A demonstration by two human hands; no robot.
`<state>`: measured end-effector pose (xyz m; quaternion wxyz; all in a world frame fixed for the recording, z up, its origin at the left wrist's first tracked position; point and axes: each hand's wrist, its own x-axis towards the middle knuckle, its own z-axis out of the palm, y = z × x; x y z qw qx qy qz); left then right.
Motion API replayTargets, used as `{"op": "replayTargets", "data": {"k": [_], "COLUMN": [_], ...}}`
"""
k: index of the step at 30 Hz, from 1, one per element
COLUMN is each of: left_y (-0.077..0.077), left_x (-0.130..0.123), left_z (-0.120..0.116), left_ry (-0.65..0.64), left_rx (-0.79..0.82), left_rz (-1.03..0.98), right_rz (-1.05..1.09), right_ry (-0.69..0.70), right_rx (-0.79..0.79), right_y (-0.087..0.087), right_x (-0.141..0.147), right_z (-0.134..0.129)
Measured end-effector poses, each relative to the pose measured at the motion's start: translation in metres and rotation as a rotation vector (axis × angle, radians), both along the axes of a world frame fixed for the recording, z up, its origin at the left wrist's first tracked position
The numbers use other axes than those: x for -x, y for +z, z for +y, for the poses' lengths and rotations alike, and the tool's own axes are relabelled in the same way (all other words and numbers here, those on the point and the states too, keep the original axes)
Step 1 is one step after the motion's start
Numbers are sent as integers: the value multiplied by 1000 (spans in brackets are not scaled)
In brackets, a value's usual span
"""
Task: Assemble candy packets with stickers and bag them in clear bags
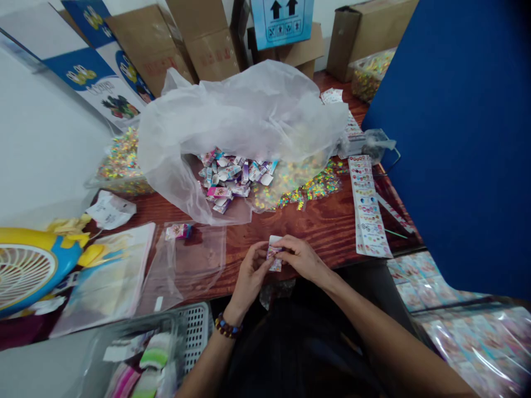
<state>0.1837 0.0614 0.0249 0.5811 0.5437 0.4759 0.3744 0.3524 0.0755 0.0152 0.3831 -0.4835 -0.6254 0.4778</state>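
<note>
Between both hands, at the table's front edge, is a small printed carton (275, 253), pale at its top end. My left hand (254, 267) grips it from the left with bent fingers and thumb. From the right, the fingertips of my right hand (299, 255) pinch the same carton. Farther back lies a pile of similar small cartons (236, 176), purple, pink and white, partly under a big translucent plastic bag (232, 119). One more little carton (178, 231) rests on a clear plastic bag (203, 257) left of my hands.
Shiny small packets (317, 185) spread beside the pile. Sticker sheets (367, 207) lie on the right, near a blue panel (460, 143). To the left are a yellow-and-blue fan (37, 265) and a grey basket (199, 326). Cardboard boxes (211, 47) line the back.
</note>
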Motion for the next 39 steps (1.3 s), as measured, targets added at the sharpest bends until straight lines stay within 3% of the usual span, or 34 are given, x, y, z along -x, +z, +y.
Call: {"op": "replayTargets", "data": {"k": [4, 9, 15, 22, 29, 34, 39], "left_y": [5, 7, 3, 11, 11, 13, 20], "left_x": [0, 0, -6, 1, -1, -8, -9], "left_z": [-6, -10, -15, -10, -12, -21, -25], "left_ry": [-10, 100, 112, 21, -56, -1, 9], "left_rx": [28, 23, 28, 6, 237, 215, 199], "left_rz": [-10, -33, -34, 3, -188, -188, -155], "right_rz": [45, 173, 286, 188, 130, 203, 164], "right_ry": [-35, -248, -179, -86, -41, -71, 11], "right_rx": [-34, -7, 156, -90, -166, -60, 74], "right_y": [0, -5, -10, -1, -2, 1, 14], "right_x": [-3, -2, 8, 2, -5, -7, -13], "right_z": [-3, -15, -23, -18, -20, -23, -12]}}
